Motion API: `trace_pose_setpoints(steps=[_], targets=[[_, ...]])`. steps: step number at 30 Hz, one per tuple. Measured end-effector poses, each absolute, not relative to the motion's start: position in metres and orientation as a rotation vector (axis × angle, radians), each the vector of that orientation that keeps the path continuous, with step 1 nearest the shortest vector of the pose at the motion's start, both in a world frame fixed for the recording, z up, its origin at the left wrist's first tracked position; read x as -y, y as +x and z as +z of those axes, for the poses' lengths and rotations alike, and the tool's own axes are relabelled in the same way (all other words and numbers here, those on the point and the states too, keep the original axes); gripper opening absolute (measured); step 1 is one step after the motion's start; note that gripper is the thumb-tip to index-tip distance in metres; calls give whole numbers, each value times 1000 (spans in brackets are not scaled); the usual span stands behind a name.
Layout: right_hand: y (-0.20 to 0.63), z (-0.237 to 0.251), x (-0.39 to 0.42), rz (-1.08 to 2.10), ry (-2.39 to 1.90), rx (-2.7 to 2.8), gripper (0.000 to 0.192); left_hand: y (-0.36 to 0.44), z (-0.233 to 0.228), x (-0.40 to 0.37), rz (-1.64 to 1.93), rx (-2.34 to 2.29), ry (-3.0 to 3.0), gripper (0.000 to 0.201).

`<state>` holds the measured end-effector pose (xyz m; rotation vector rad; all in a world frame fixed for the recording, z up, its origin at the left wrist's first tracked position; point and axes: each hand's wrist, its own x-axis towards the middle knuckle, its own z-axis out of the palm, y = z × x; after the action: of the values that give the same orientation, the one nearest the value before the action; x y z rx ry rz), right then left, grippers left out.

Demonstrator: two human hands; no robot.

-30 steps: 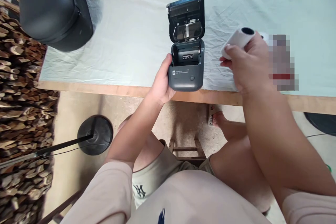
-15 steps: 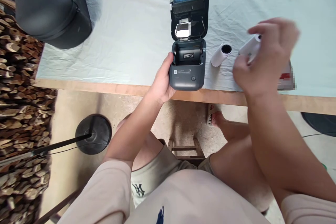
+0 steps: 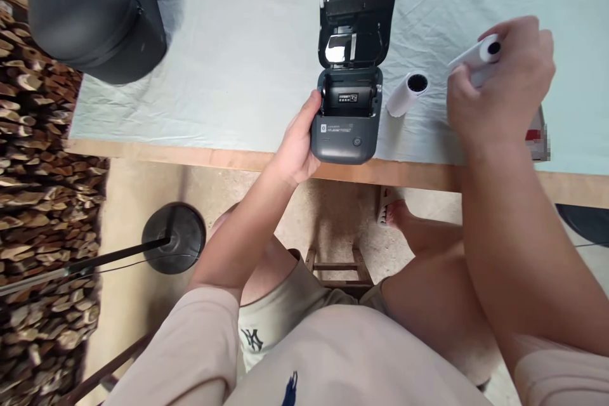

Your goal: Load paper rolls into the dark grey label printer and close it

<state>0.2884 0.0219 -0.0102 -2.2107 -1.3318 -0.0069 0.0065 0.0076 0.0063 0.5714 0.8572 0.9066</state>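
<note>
My left hand (image 3: 302,139) grips the left side of a small dark grey label printer (image 3: 346,144), thumb along its edge. The printer's lid (image 3: 358,19) is swung up, so its roll bay shows with no roll inside. Just right of the printer, a white paper roll (image 3: 402,100) with a black core stands tilted on the cloth. My right hand (image 3: 504,79) is closed round a second, thinner white paper roll (image 3: 481,54), thumb at its near side and fingers over the far side. The fingertips are partly hidden behind the roll and hand.
A black zipped case (image 3: 99,19) stands at the table's far left. Behind my right wrist lies a partly hidden object with a red patch (image 3: 533,134). Pale cloth covers the table, which has a wooden front edge (image 3: 214,157). Stacked firewood (image 3: 42,203) and a round stand base (image 3: 174,238) are at left.
My right hand has moved slightly up and right and closed on the thinner paper roll, whose end now faces me more. The printer appears shifted slightly right with the view.
</note>
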Motion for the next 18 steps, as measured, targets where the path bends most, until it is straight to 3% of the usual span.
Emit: trace_pose_setpoints(steps=[7,10,13,18], targets=[[291,-14,-36,720,-1422,716,35,6,4,-9,912,-850,572,59],[270,0,-25,680,-1207,715,47,5,2,-9,909,-842,617,52],[239,22,-4,449,-962,1048,57,6,1,-7,918,-849,657,49],[197,35,15,279,-1155,1780,48,9,1,0,992,-902,747,34]])
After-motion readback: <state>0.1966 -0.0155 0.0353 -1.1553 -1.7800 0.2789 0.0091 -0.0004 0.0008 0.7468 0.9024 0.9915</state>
